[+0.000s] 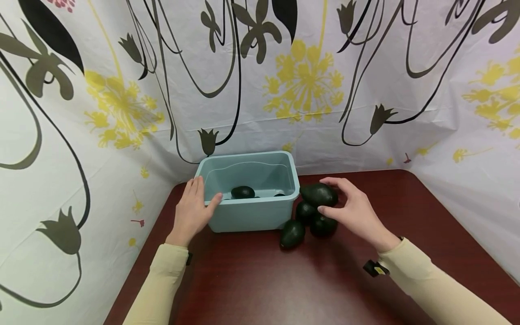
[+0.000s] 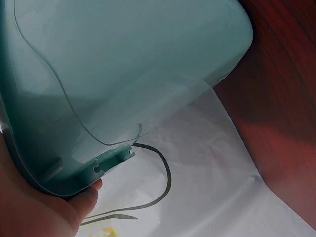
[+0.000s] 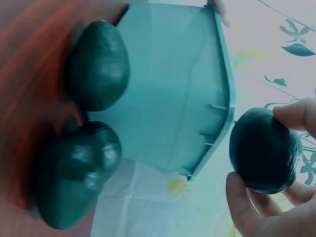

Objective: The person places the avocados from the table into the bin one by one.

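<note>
While the left hand (image 1: 192, 212) rests on the near left corner of a pale teal plastic bin (image 1: 248, 216), its fingers lie fairly straight along the left rim and its thumb spreads out over the front rim. Inside the bin sits an avocado (image 1: 243, 192), showing above the front edge; a second dark shape (image 1: 280, 195) farther right is mostly hidden by that edge. Just beside the bin's near right corner, a loose avocado (image 1: 292, 234) lies on the dark red wood-grain table (image 1: 252, 280), with two more avocados (image 1: 323, 225) close together to its right. Above that pair, just outside the bin's right rim, is the held avocado (image 1: 319, 194). The right hand (image 1: 355, 214) has it from the right: the thumb presses its near side, the curved fingers go round its far side, and the gap between them is as wide as the fruit. Its left end points toward the bin, clear of the fingertips.
</note>
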A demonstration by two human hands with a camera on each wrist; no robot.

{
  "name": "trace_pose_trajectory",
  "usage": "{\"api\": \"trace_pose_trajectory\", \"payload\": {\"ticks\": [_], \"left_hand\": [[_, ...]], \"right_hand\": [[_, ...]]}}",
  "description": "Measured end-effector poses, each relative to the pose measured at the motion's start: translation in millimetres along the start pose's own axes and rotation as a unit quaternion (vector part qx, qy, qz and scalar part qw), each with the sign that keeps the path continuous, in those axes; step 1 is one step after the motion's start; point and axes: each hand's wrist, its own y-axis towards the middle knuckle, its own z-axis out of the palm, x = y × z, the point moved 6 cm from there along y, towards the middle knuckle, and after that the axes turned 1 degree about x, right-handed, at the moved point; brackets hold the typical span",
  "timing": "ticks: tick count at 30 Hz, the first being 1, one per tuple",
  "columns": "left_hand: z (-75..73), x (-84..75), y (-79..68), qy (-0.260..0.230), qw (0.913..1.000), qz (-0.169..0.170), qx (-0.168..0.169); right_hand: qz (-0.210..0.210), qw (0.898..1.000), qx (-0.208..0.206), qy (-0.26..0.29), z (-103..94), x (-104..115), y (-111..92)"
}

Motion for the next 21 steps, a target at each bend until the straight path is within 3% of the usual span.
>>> {"api": "trace_pose_trajectory", "payload": {"ticks": [8, 21], "left_hand": [[0.8, 1.2, 0.4, -0.002, 1.0000, -0.005, 0.005], [0.1, 1.1, 0.4, 0.001, 1.0000, -0.004, 0.005]], "right_hand": [[-0.011, 1.000, -0.008, 0.025, -0.5, 11, 22], [0.016, 0.999, 0.011, 0.045, 6.0, 27, 44]]}}
